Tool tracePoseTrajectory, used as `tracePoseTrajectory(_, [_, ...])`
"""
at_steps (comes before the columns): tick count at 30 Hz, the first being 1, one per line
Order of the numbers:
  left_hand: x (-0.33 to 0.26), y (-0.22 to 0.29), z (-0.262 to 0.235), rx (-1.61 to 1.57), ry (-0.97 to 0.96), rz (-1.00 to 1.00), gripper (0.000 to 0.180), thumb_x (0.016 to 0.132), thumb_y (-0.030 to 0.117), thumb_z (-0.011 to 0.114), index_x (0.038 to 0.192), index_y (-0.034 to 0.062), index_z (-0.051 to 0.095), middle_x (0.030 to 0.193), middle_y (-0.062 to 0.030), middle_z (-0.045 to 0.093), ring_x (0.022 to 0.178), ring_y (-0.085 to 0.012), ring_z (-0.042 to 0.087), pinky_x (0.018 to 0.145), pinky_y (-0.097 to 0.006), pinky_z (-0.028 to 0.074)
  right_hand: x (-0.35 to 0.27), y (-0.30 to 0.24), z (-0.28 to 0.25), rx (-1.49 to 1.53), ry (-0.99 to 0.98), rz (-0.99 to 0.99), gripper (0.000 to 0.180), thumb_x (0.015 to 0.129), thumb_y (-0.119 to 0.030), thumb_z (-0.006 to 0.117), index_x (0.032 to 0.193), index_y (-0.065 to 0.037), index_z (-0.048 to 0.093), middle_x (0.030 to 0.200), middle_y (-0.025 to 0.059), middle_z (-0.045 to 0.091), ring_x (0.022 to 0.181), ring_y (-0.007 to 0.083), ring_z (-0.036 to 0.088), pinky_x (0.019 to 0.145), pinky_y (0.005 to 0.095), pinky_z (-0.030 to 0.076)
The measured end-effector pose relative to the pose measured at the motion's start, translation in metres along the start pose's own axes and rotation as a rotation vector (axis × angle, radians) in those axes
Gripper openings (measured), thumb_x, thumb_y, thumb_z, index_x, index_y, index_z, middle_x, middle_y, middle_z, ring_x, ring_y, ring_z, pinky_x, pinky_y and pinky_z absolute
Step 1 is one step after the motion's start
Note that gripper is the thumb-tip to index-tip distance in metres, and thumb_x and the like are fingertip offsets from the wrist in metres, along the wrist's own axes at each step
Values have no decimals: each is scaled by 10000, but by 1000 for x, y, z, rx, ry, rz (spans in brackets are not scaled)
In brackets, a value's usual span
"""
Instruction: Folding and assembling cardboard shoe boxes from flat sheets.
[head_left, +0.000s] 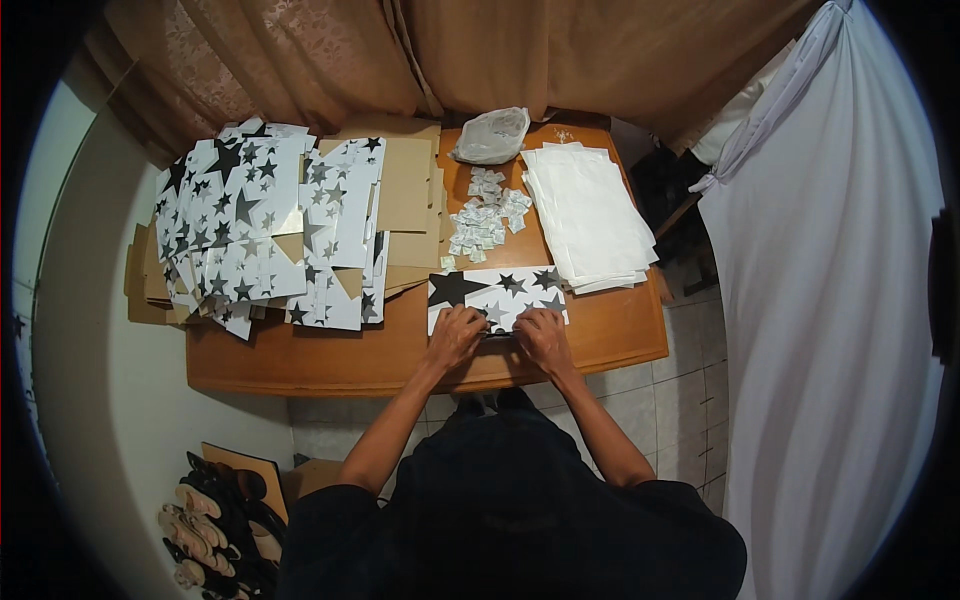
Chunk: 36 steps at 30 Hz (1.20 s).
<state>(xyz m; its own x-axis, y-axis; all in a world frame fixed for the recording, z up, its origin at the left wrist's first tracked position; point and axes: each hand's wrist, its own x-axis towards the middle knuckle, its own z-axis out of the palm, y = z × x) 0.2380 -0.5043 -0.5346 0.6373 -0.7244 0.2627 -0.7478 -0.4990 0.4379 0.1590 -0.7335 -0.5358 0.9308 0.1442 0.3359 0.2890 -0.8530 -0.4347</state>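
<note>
A white cardboard box (515, 301) printed with black and grey stars lies near the front edge of the table, looking closed and flat-topped. Along its near edge, my left hand (458, 338) has its fingers bent over the left part. My right hand (543, 340) grips the same edge farther right, fingers curled onto it. Both thumbs are hidden from view. Just beyond the box lie several small white packets (485, 225) in a loose heap.
Flat star-printed box blanks (235, 215) and brown cardboard sheets (405, 190) pile up at left. White paper sheets (590, 215) are stacked at right. A clear plastic bag (492, 136) sits at the back. Brown curtains (480, 60) hang behind the wooden table (300, 365); shoes (205, 530) stand lower left.
</note>
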Motion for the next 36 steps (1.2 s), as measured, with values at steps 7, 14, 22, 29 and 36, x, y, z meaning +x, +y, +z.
tracePoseTrajectory(7, [-9, 1, 9, -9, 19, 21, 272, 785, 103, 746, 1052, 118, 702, 1063, -30, 643, 1027, -235, 570, 859, -413, 415, -8, 0, 6, 1, 9, 2, 207, 776, -96, 727, 979, -108, 690, 1063, 45, 658, 1100, 253, 592, 970, 466, 409])
tracePoseTrajectory(14, [-13, 1, 16, -65, 59, 23, 280, 774, 75, 739, 1050, 95, 690, 1144, -60, 628, 1133, -245, 572, 933, -434, 413, -15, 3, 12, -6, 8, -52, 301, 704, -68, 740, 1002, -99, 703, 1095, 48, 671, 1117, 262, 588, 966, 455, 414])
tracePoseTrajectory(22, [-15, 5, 20, -35, 53, 52, 233, 757, 100, 738, 979, 92, 666, 1134, -59, 620, 1164, -233, 576, 971, -451, 403, -16, -8, 14, -7, -22, -148, 315, 762, -71, 691, 1077, -62, 675, 1153, 84, 642, 1139, 271, 583, 1008, 452, 422])
tracePoseTrajectory(29, [-11, 7, 15, -65, 54, 58, 206, 765, 149, 735, 944, 85, 657, 1098, -50, 616, 1134, -229, 570, 957, -458, 397, -18, -6, 27, -70, 29, -264, 328, 782, -109, 629, 1100, -41, 673, 1135, 93, 641, 1115, 266, 597, 989, 445, 450])
tracePoseTrajectory(36, [-12, 6, 22, -20, 85, 37, 220, 761, 138, 767, 953, 91, 671, 1099, -43, 627, 1139, -223, 583, 958, -432, 402, -13, -4, 34, -65, 63, -334, 289, 775, -101, 630, 1045, -31, 704, 1086, 87, 663, 1055, 265, 622, 945, 425, 486])
